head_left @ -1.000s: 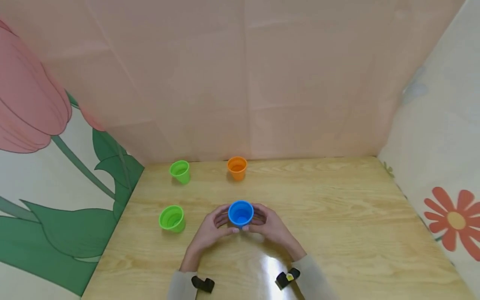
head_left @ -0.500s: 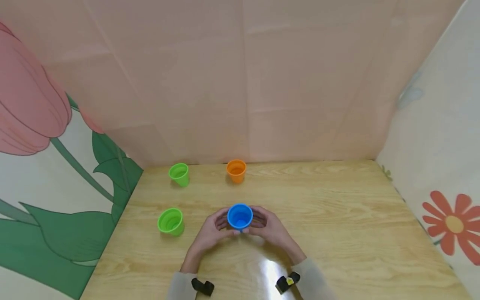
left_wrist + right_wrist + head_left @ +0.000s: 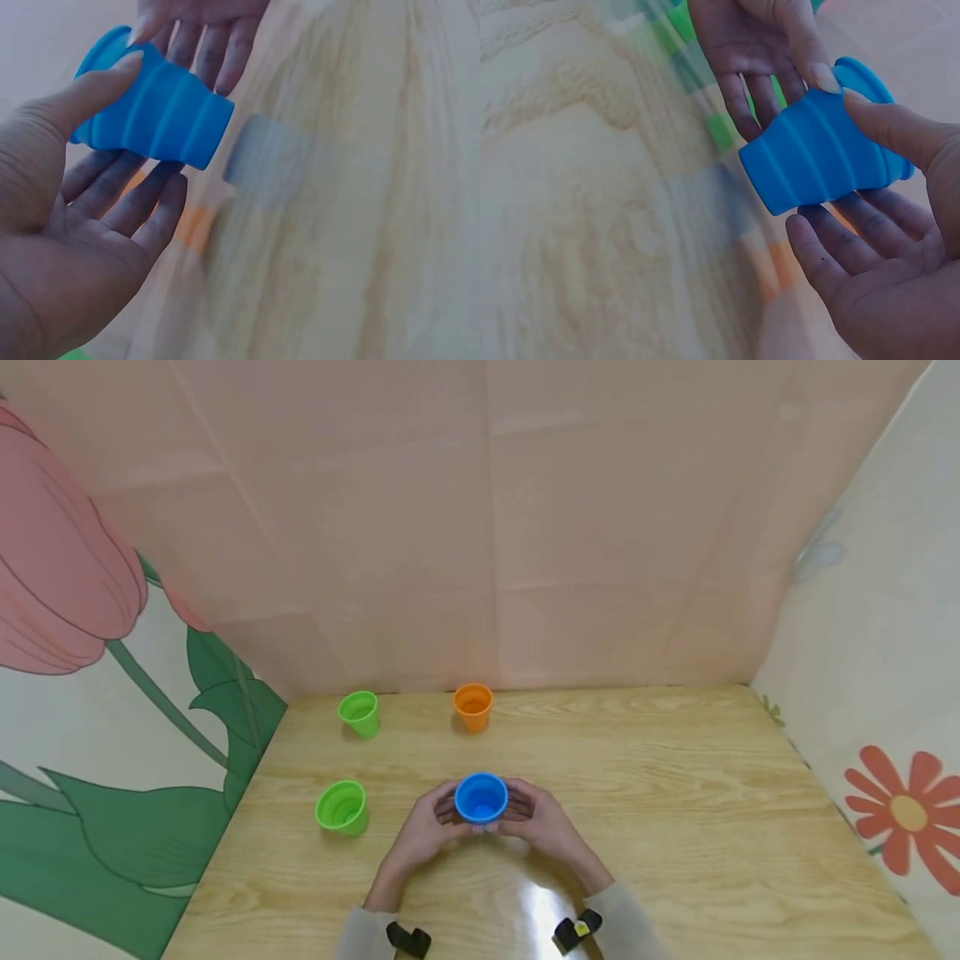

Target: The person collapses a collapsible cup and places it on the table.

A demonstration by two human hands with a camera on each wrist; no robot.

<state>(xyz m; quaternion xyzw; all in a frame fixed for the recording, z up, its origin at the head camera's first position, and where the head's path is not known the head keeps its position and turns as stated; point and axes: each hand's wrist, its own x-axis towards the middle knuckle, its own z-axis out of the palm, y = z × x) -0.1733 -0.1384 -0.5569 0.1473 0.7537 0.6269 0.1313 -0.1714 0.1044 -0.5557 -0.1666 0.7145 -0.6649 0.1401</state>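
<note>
A blue ribbed cup (image 3: pixel 481 799), wide at the rim and narrow at the base, is held upright between both hands near the front middle of the table. My left hand (image 3: pixel 426 827) grips its left side, thumb near the rim and fingers behind. On the other side my right hand (image 3: pixel 542 820) grips it the same way, the two thumbs almost meeting at the front. Both wrist views show the blue cup (image 3: pixel 154 101) raised above the tabletop, its faint reflection below. An orange cup (image 3: pixel 473 707) stands behind it, with a green cup (image 3: pixel 342 808) to the left.
Another green cup (image 3: pixel 360 714) stands at the back left of the wooden table (image 3: pixel 675 827). A pink sheet (image 3: pixel 600 527) hangs along the back edge. Flower-printed sheets flank the table left and right.
Both hands keep hold of the blue cup, with hardly any shift. The whole head view has slid slightly downward; the other cups stay where they were on the table.
</note>
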